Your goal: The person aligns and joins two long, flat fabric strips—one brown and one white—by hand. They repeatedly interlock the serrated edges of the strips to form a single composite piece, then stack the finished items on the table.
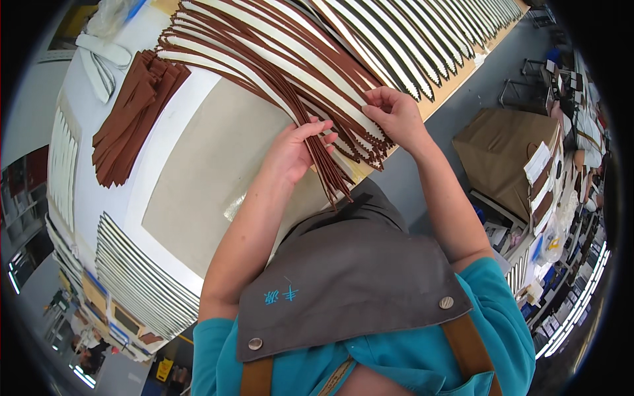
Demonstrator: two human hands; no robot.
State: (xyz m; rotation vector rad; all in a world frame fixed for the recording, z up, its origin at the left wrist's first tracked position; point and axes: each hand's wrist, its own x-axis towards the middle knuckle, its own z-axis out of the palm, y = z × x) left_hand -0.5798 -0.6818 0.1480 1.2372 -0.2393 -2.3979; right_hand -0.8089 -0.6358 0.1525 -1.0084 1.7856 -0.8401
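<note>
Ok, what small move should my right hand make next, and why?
Perhaps lift one strip edge with your right grip toward the left: its fingertips are at the laid-out brown-and-white strips, while your left grip holds a bundle of brown strips.

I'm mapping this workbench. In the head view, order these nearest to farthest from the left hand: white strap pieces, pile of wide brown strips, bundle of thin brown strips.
From the left hand:
1. Bundle of thin brown strips: in its grasp.
2. Pile of wide brown strips: left of the hand.
3. White strap pieces: upper left, beyond the pile.
</note>
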